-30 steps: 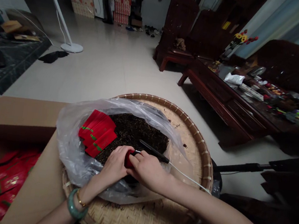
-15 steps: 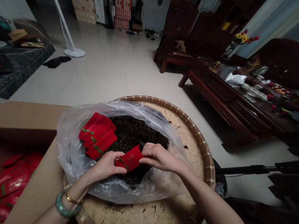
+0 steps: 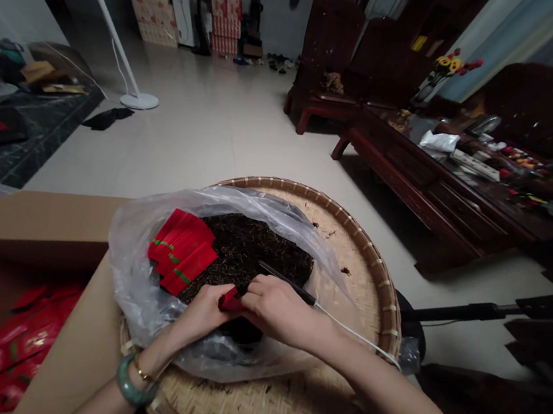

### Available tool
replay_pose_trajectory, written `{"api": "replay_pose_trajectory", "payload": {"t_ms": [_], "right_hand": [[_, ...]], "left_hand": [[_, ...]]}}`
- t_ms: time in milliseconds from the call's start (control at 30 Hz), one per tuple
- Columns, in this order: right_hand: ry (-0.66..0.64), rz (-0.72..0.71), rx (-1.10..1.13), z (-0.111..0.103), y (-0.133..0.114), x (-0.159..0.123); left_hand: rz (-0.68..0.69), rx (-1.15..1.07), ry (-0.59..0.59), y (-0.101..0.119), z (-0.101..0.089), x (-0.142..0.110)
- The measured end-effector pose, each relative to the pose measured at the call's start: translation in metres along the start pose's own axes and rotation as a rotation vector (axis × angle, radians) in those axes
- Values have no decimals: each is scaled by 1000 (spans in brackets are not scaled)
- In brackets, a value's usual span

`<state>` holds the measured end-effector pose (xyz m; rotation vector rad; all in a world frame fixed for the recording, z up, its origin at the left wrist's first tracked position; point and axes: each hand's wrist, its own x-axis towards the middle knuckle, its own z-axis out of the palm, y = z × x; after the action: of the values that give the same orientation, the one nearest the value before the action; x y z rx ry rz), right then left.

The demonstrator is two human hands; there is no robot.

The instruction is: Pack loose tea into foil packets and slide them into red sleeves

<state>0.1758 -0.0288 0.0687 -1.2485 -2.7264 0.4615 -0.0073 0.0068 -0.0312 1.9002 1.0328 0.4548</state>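
Observation:
My left hand (image 3: 202,315) and my right hand (image 3: 277,308) meet over a heap of dark loose tea leaves (image 3: 250,254) in a clear plastic bag (image 3: 132,270). Both hands are closed on one small red packet (image 3: 229,302), which is mostly hidden between the fingers. A stack of red packets (image 3: 180,252) lies fanned on the leaves to the left. A thin dark rod with a white cable (image 3: 291,289) lies across the leaves just behind my right hand. The bag rests on a round woven bamboo tray (image 3: 370,265).
A cardboard box (image 3: 36,231) stands at the left, with more red packets (image 3: 2,348) inside it. A dark wooden low table (image 3: 410,183) with clutter is at the right, wooden chairs behind it. A white fan stand (image 3: 138,99) rises from the tiled floor.
Half a second ago the red packet was held up flat between both hands. Now the hands have come down and closer together onto the leaves, covering most of the packet.

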Motion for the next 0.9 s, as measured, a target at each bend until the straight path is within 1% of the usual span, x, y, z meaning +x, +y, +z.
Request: {"api": "replay_pose_trajectory", "payload": {"t_ms": [67, 133, 233, 333, 400, 467, 533, 600, 667, 767, 833, 900], "right_hand": [[57, 20, -69, -2, -4, 0], [66, 24, -105, -3, -7, 0], [-30, 1, -134, 2, -7, 3], [-83, -5, -127, 11, -1, 8], [-91, 2, -76, 14, 5, 11], [-83, 31, 11, 13, 11, 12], [-39, 83, 110, 10, 15, 12], [25, 141, 178, 6, 19, 13], [53, 179, 195, 6, 21, 14], [33, 199, 212, 10, 25, 18], [25, 208, 283, 13, 27, 20], [61, 218, 395, 13, 28, 19]], "left_hand": [[10, -13, 23, 1, 0, -1], [18, -27, 49, 4, -1, -1], [37, -31, 56, 8, -1, -2], [16, -44, 8, 8, 0, -2], [-33, -119, -35, 7, 1, -2], [-102, -258, -81, 7, 1, -2], [-169, -393, -111, 7, 0, -2], [-215, -474, -116, 8, -2, -1], [-235, -515, -107, 9, -3, -1], [-244, -554, -117, 11, -4, -1], [-247, -575, -120, 12, -4, -1], [-249, -594, -109, 12, -4, 0]]}}
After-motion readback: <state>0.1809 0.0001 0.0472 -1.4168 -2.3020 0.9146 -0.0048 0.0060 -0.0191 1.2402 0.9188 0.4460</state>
